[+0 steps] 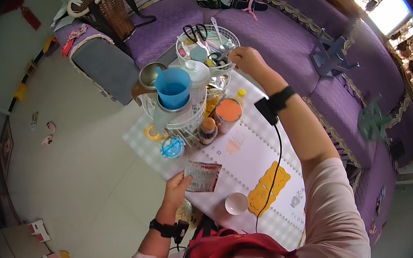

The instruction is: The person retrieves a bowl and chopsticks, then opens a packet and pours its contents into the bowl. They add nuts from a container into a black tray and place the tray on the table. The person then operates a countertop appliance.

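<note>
My left hand (177,187) grips a flat printed packet (201,175) by its left edge, above the near part of the table. It bears writing, red along the top. My right hand (247,60) is reached out with curled fingers at the right rim of a white plastic basket (234,39). Whether those fingers hold something there cannot be made out. Inside the basket are black-handled scissors (195,32), a light-coloured spoon (215,26), a round teal lid (198,54) and mixed small items. A small white bowl (236,203) stands on the table near my body.
A blue cup (173,90), a steel vessel (149,76) and a white bottle (197,73) crowd a lower rack. Nearby stand an orange-lidded jar (228,110), a brown-capped bottle (207,129) and a blue-lidded container (172,147). A black cable (279,143) crosses yellow mats (269,187). Purple sofas (271,30) border the table.
</note>
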### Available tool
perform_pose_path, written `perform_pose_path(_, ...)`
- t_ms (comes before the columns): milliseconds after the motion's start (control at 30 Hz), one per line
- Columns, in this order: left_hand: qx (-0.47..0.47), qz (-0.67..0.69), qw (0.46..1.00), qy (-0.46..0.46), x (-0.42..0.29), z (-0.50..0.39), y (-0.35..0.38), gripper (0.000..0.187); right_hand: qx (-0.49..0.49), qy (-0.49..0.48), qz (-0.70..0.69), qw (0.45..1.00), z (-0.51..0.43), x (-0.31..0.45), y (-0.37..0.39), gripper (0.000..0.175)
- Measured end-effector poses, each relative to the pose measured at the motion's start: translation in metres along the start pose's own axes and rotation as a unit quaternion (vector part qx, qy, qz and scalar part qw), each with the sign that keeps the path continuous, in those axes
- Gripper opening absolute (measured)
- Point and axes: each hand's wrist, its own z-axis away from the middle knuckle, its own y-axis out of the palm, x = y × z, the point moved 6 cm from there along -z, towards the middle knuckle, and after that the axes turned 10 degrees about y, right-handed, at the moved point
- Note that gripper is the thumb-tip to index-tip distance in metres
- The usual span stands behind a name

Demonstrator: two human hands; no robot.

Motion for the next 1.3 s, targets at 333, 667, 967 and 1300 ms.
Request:
perform_pose_path(333, -0.013, 0.049, 0.997, -0.053, 0.024, 0.022, -0.031, 0.025, -0.071, -0.046, 0.207, 0.975, -0.116, 0.018, 0.065, 0.021)
perform_pose_path(667, -0.049, 0.045, 0.997, -0.044, 0.040, 0.034, -0.045, 0.024, -0.025, 0.038, 0.163, 0.986, -0.146, 0.028, 0.087, 0.049)
perform_pose_path(967, -0.058, 0.092, 0.992, -0.062, 0.042, 0.028, -0.040, 0.024, -0.179, 0.082, -0.007, 0.980, -0.135, 0.033, 0.059, 0.056)
perform_pose_path(1300, 0.079, 0.080, 0.988, 0.109, -0.035, -0.024, 0.032, 0.025, -0.135, -0.214, -0.430, 0.867, 0.042, 0.090, -0.082, 0.067)
